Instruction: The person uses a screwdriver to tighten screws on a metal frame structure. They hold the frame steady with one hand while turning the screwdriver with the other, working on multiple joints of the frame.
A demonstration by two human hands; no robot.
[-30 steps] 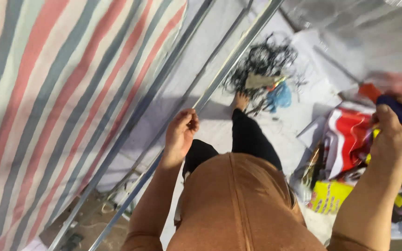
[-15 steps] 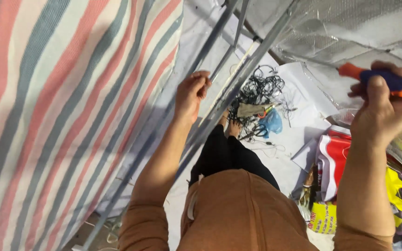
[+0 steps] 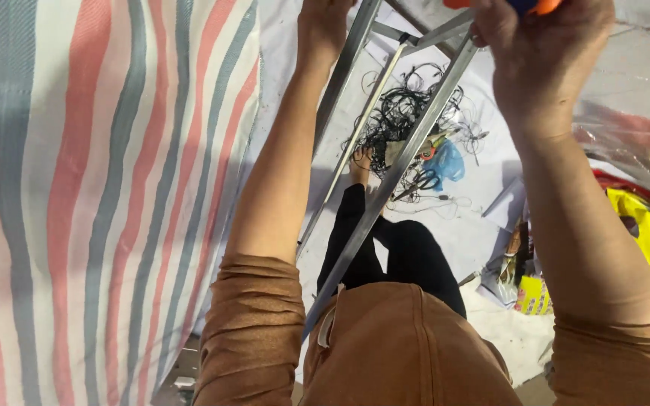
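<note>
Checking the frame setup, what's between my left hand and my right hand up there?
In the head view, metal frame bars run between the left hand and the right hand, which grips an orange-and-blue tool handle.

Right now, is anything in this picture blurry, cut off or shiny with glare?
Head view: the right hand is close, soft and cropped by the top edge, as is its orange-handled tool; the clear plastic sheet shows pale glare; the striped tarp is slightly soft; the black wire tangle below looks sharper.
</note>
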